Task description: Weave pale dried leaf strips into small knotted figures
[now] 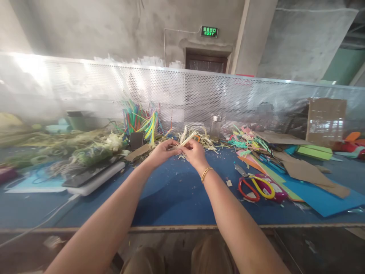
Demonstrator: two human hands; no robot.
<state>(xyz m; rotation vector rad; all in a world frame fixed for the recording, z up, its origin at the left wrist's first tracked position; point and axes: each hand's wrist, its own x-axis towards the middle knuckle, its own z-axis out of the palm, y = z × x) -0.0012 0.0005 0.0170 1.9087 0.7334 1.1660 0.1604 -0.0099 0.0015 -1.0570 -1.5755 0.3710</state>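
Both my arms reach out over a blue table [176, 198]. My left hand [162, 152] and my right hand [195, 152] meet above the table's far middle, fingers pinched together on a small bundle of pale straw-like strips [188, 139]. The strips fan up and away from my fingertips. A gold bracelet [206, 174] circles my right wrist. More pale strips [207, 141] lie scattered just beyond my hands.
Scissors with red and yellow handles [255, 187] lie right of my hands, among coloured paper and cardboard sheets [305, 171]. A bunch of coloured strips [139, 120] stands behind. Tangled fibres [82, 148] and a flat device [94, 177] lie left. A perforated metal screen [199, 95] backs the table.
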